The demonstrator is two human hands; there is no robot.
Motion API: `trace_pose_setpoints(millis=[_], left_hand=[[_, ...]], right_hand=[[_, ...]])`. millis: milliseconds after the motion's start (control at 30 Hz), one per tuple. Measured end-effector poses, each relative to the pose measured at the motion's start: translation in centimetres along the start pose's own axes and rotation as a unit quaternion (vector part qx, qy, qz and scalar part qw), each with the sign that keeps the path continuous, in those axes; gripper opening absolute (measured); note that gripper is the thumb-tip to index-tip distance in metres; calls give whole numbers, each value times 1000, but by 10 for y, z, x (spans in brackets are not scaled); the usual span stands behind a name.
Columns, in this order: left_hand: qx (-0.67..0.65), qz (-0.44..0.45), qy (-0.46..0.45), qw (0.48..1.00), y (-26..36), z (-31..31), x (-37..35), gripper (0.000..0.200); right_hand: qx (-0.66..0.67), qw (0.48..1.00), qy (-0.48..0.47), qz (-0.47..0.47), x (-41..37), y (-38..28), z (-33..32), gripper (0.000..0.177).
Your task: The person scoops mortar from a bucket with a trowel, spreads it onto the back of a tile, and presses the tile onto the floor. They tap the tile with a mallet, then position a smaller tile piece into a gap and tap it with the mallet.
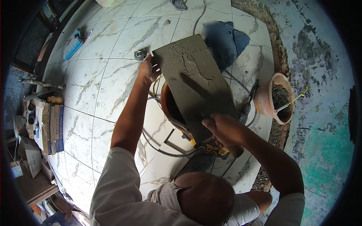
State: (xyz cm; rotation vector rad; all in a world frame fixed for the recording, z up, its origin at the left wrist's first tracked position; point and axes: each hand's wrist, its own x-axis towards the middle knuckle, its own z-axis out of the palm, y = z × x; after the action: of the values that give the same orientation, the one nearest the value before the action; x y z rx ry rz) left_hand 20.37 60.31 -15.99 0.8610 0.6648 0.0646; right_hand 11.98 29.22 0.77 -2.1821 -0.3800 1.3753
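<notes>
Over the bucket (164, 100), head view: a paste-coated slab (188, 64), long axis running from far left to near right. Left hand (147, 70), grip part-open, at its far-left edge; right hand (228, 131), over the near end, closed around an apparent tool handle (236, 151). Below, veined floor (83, 90); boxes (52, 128) left, pot (264, 100) right.

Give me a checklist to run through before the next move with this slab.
1. Left hand firmly gripping the slab: cannot tell; it is at the left edge.
2. Right hand closed around the tool handle: ok.
3. Grey coating smooth all over: not ok, ridged toward the far end.
4. Slab resting securely on the round container: cannot tell, contact hidden.
5. Yellow power tool well away from the right hand: not ok.
6. Tape measure out from under the slab: ok.
</notes>
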Motion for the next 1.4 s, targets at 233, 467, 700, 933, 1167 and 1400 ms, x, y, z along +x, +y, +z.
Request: trace_pose_setpoints(millis=[233, 467, 700, 933, 1167, 1400], left_hand=[[-22, -40, -18, 999, 4, -11, 6, 72], [-13, -44, -55, 997, 7, -17, 3, 80], [-22, -29, -67, 997, 4, -16, 1, 58], [-40, 37, -99, 994, -10, -18, 3, 24], [-24, 51, -82, 995, -15, -19, 7, 24], [89, 60, -23, 994, -6, -17, -8, 32]], right_hand=[[59, 995, -75, 21, 29, -17, 13, 40], [107, 993, -33, 33, 56, -26, -13, 40], [-160, 978, 120, -57, 55, -29, -44, 48], [-110, 978, 179, 10, 108, -15, -126, 45], [-92, 975, 198, 37, 141, 9, -179, 44], [-100, 957, 272, 25, 84, 10, -162, 45]])
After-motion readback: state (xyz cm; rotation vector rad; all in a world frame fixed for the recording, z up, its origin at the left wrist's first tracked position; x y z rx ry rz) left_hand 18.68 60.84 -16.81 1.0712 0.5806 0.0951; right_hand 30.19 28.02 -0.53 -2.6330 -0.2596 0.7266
